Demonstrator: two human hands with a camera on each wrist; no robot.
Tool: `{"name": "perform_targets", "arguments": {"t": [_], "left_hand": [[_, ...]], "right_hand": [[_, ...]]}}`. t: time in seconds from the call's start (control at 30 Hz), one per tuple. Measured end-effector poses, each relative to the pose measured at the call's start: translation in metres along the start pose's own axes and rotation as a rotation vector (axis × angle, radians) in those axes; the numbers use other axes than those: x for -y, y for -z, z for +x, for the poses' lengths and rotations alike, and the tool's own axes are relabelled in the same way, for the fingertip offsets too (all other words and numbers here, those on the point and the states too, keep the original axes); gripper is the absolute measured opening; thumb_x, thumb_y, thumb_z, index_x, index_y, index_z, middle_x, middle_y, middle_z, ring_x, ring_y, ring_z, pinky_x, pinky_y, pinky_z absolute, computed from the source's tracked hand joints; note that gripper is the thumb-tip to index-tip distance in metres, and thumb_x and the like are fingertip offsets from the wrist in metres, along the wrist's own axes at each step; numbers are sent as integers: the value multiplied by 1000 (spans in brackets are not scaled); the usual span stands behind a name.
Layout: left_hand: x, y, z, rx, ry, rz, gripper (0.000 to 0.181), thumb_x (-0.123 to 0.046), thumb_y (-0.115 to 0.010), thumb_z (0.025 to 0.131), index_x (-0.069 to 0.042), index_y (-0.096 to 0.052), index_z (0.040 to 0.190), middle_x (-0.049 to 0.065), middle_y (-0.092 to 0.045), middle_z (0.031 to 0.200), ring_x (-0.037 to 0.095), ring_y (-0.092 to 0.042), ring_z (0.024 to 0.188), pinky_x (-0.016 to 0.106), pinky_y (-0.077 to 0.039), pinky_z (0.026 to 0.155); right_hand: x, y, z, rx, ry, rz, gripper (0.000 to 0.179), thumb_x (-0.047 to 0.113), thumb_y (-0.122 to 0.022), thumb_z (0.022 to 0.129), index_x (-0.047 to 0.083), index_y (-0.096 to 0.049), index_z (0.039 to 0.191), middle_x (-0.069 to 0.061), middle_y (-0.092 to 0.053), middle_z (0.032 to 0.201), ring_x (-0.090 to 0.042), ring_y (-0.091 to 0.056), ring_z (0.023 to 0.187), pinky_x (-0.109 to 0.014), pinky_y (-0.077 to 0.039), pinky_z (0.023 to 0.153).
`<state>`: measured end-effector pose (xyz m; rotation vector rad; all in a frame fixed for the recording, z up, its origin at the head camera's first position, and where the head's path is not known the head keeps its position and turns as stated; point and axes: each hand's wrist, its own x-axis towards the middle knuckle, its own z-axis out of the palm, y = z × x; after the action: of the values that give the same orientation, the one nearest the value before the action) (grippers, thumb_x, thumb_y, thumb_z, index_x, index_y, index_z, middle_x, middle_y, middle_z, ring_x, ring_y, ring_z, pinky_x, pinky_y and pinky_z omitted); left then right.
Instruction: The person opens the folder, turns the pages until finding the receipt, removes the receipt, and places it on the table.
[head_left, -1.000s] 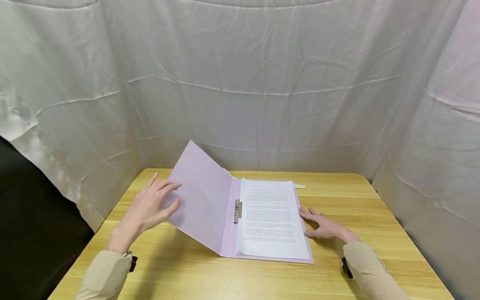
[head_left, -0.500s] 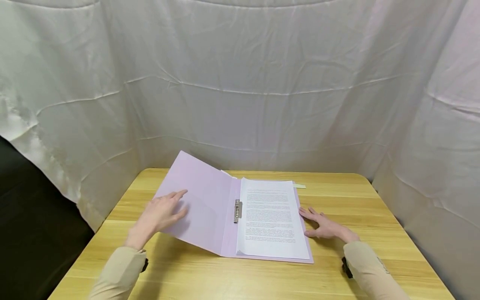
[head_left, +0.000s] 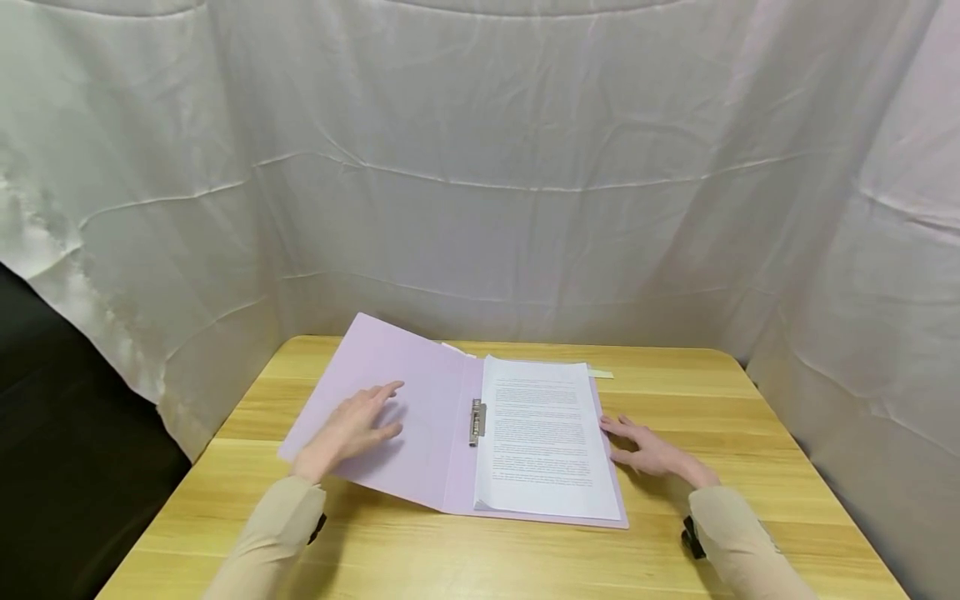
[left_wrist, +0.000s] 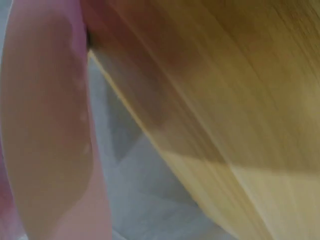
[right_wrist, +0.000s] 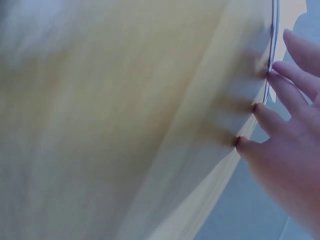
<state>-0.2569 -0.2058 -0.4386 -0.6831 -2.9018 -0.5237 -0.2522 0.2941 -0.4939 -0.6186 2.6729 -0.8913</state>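
Note:
A light purple folder (head_left: 423, 379) lies unfolded on the table in the head view, its left cover tilted up off the tabletop. Over that cover hovers my left hand (head_left: 352, 427), fingers spread and holding nothing, casting a shadow on it. A stack of printed sheets (head_left: 546, 442) fills the right side, beside a metal clip (head_left: 477, 422) near the spine. My right hand (head_left: 651, 450) rests at the folder's right edge, fingertips right at the border. In the right wrist view its fingers (right_wrist: 270, 120) are extended, with several tips down on the wooden surface and the folder's edge alongside.
The wooden table (head_left: 690, 550) has rounded far corners. A pale tab (head_left: 601, 374) sticks out past the folder's upper right. Grey curtains (head_left: 525, 167) enclose the back and sides, and a black area (head_left: 67, 450) shows at left.
The folder's left cover has sunk leftward toward the table. My left hand has moved right, from the cover's outer edge to above its inner face. My right hand stays at the right edge.

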Motion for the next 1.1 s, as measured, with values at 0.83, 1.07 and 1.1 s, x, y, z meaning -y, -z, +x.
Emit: {"name": "perform_targets", "arguments": {"t": [0.83, 1.07, 1.1], "left_hand": [[-10, -34, 40, 219, 25, -204, 83, -28, -76, 89, -6, -32, 156, 19, -57, 144, 43, -51, 135, 59, -39, 115], [-15, -42, 48, 271, 39, -215, 91, -28, -78, 87, -10, -26, 159, 19, -50, 151, 46, -40, 144, 64, -29, 120], [-16, -44, 49, 282, 46, -220, 91, -28, -78, 87, -10, -25, 159, 19, -49, 153, 46, -38, 145, 65, -27, 120]], "right_hand": [[11, -8, 17, -168, -36, 130, 57, 22, -60, 101, -12, -45, 144, -34, -47, 147, -52, -44, 138, -66, -37, 113], [16, -8, 24, -188, -69, 177, 56, 20, -60, 101, -12, -44, 144, -33, -45, 150, -51, -41, 141, -65, -35, 116], [16, -8, 25, -189, -76, 185, 57, 20, -60, 101, -12, -44, 145, -33, -44, 150, -51, -40, 141, -65, -34, 116]]}}
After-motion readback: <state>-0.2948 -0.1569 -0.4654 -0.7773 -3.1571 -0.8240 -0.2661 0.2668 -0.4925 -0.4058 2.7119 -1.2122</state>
